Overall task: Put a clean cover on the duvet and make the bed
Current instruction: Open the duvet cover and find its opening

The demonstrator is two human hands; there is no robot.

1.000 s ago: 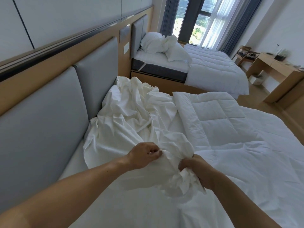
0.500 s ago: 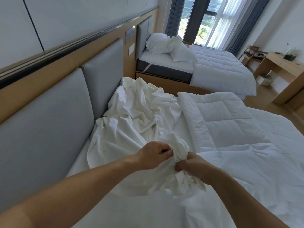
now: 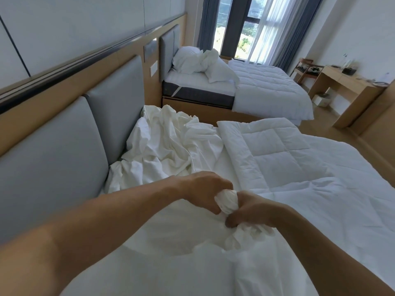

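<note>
A crumpled white duvet cover [image 3: 166,146] lies heaped at the head of the near bed, against the grey padded headboard [image 3: 64,146]. The quilted white duvet [image 3: 299,167] is spread over the right part of the mattress. My left hand [image 3: 205,191] and my right hand [image 3: 252,210] meet over the middle of the bed. Both grip one bunched wad of the cover's fabric [image 3: 227,200] between them, and more gathered cloth hangs under my right hand.
A second bed [image 3: 256,88] with a rumpled pillow and a quilted duvet stands beyond a narrow gap. A wooden desk [image 3: 346,86] and a small white bin [image 3: 321,100] are at the far right, by the wood floor. The window with curtains is at the back.
Both hands have drawn closer together and gathered the loose cover fabric into a tight wad. The heap by the headboard has been pulled flatter, and the view has tilted slightly.
</note>
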